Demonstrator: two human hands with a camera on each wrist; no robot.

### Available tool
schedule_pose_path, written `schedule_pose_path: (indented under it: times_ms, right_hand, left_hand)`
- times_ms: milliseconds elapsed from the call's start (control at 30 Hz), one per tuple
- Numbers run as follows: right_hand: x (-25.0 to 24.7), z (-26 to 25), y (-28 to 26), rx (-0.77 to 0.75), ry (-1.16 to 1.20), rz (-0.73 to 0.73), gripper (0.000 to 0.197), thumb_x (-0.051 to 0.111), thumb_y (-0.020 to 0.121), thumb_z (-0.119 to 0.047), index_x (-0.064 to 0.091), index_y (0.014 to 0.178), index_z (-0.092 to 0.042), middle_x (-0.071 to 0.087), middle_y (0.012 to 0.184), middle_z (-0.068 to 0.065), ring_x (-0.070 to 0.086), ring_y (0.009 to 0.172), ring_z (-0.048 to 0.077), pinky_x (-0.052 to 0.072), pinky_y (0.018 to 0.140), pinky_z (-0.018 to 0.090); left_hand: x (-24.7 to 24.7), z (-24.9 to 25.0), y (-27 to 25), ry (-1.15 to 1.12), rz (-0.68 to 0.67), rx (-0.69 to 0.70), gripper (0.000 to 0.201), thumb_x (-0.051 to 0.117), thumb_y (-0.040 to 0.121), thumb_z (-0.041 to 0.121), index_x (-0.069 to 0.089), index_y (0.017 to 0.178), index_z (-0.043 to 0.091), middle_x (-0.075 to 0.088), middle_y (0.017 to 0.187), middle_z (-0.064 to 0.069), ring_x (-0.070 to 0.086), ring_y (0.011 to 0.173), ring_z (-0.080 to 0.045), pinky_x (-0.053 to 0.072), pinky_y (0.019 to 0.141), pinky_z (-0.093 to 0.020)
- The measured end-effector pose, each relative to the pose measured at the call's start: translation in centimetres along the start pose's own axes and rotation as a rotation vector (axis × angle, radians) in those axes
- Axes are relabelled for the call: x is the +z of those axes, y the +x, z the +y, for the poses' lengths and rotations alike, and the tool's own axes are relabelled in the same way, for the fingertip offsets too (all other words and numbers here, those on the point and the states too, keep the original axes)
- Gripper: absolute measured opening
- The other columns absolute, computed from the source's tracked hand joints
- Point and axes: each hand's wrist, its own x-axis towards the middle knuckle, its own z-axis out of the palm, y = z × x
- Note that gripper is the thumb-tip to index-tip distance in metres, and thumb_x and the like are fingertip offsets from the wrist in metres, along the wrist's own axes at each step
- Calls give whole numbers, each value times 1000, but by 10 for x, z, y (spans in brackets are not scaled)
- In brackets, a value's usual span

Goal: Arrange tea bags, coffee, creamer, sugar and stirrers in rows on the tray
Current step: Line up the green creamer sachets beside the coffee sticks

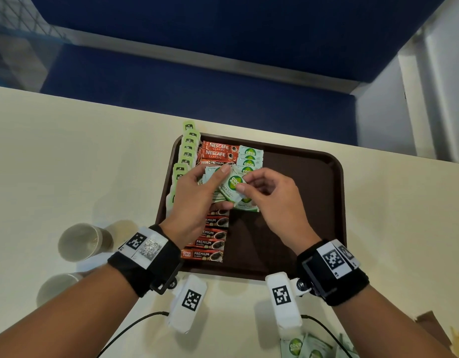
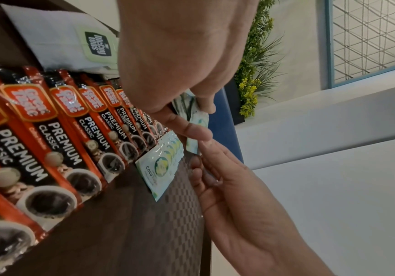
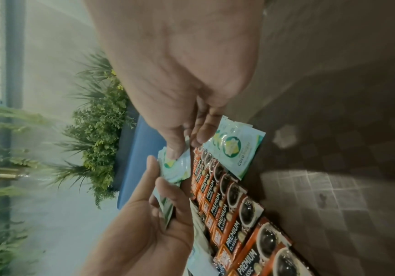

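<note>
We saw bare room on the right half of the brown tray point(image 1: 300, 202). The tea bags point(image 1: 187, 151), coffee sachets point(image 1: 210, 244) and sugar packets point(image 1: 249, 157) crowded its left side. Two cups point(image 1: 79, 241) stood on the table point(image 1: 68, 151) to the left.

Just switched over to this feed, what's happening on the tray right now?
A person is laying out drink supplies on a brown tray. Tea bags run down its left edge, coffee sachets form the next row, and a third row of coco sugar packets is only started at the far end. The left hand holds a small stack of sugar packets while the right hand pinches one packet from it. Two paper cups stand left of the tray.
</note>
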Motion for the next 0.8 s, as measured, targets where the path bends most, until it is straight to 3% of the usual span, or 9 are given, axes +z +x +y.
schedule_pose_path:
  times_ms: [167, 300, 433, 500, 667, 800]
  right_hand:
    - [-12, 10, 0, 79, 152, 80, 7, 81, 95, -17, 77, 101, -17, 79, 96, 9, 72, 82, 17, 61, 71, 26]
    - [-24, 31, 1, 42, -122, -18, 6, 80, 96, -20, 78, 97, -26, 79, 95, -5, 73, 90, 10, 60, 75, 31]
    - [-23, 42, -5, -9, -301, -70, 8, 81, 94, -17, 78, 97, -25, 76, 96, -10, 68, 89, 3, 49, 74, 12]
    - [-20, 46, -7, -41, -330, -39, 8, 81, 94, -15, 79, 99, -21, 70, 101, -6, 63, 88, 2, 46, 74, 9]
    - [-12, 49, -6, -100, -380, 16, 17, 82, 94, -18, 75, 109, -23, 56, 112, -6, 60, 90, 4, 49, 79, 12]
    - [-11, 50, -10, -121, -447, 0, 35, 88, 88, -25, 68, 116, -26, 49, 118, -9, 59, 90, 8, 54, 80, 16]
  left_hand:
    - [-7, 1, 3, -27, 56, 13, 26, 75, 100, 25, 72, 121, 9, 83, 108, -11, 82, 86, -30, 63, 54, -27]
    - [-15, 5, 5, -66, 77, 5, 30, 74, 101, 24, 69, 126, 8, 83, 108, -14, 82, 87, -34, 62, 52, -26]
    - [-20, 4, 6, -44, 85, 8, 29, 75, 101, 27, 71, 124, 11, 83, 109, -11, 82, 95, -38, 63, 54, -26]
    - [-20, 2, 6, -38, 81, 6, 31, 75, 101, 28, 70, 126, 10, 83, 109, -11, 81, 97, -40, 63, 54, -26]
    - [-19, -1, 7, -40, 75, -6, 32, 74, 101, 27, 70, 127, 9, 82, 111, -12, 78, 104, -45, 62, 55, -26]
    - [-19, -2, 8, -43, 78, -9, 30, 75, 101, 27, 70, 125, 10, 82, 112, -13, 78, 105, -45, 62, 54, -26]
